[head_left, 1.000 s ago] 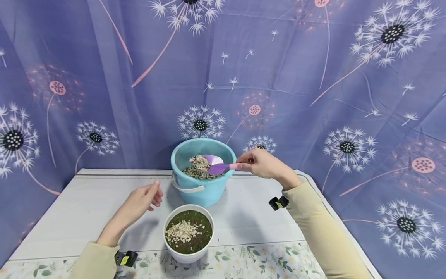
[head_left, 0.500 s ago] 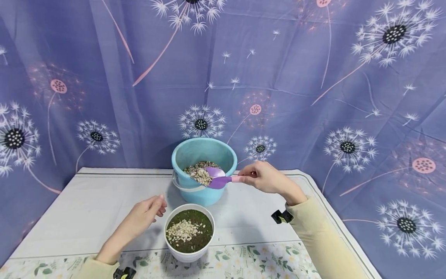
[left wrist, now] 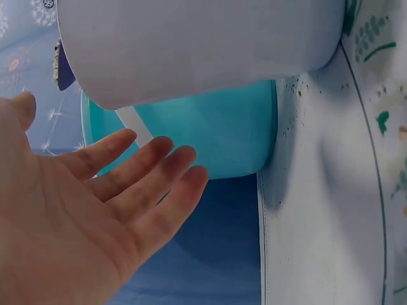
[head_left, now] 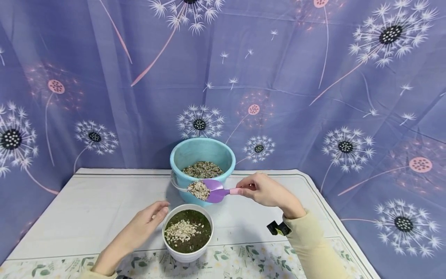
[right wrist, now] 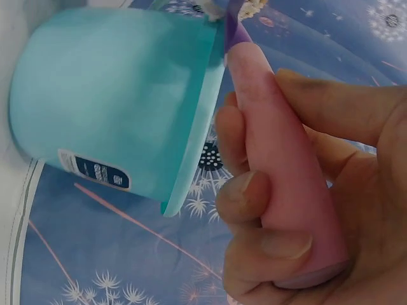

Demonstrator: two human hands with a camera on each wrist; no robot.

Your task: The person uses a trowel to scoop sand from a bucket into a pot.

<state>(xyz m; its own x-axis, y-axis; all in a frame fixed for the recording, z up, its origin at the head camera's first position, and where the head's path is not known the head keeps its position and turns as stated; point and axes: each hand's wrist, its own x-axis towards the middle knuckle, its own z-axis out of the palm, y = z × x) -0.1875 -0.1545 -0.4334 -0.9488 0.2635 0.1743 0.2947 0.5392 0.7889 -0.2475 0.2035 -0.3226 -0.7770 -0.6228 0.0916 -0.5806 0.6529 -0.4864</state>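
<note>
My right hand [head_left: 270,193] grips the pink handle [right wrist: 286,159] of a purple garden trowel [head_left: 216,193], fingers and thumb curled round it. Pale gravel [head_left: 198,190] is heaped on the trowel's blade, held in front of the bucket's near side and above the pot's far rim. The white pot [head_left: 188,257] contains dark green-brown soil with a patch of pale gravel [head_left: 182,231] on its left half. Beside the pot's left rim is my left hand [head_left: 143,226]; in the left wrist view its fingers are spread and loosely bent, holding nothing, apart from the pot wall.
Behind the pot stands a light blue bucket [head_left: 203,149] with mixed gravel [head_left: 203,169] inside and a white carry handle hanging at its front left. A white cloth with a leafy floral band [head_left: 258,261] covers the table. A purple dandelion-print curtain [head_left: 146,116] hangs behind.
My right hand has brought the loaded trowel out of the bucket, down and toward the pot. My left hand has moved nearer the pot's left rim.
</note>
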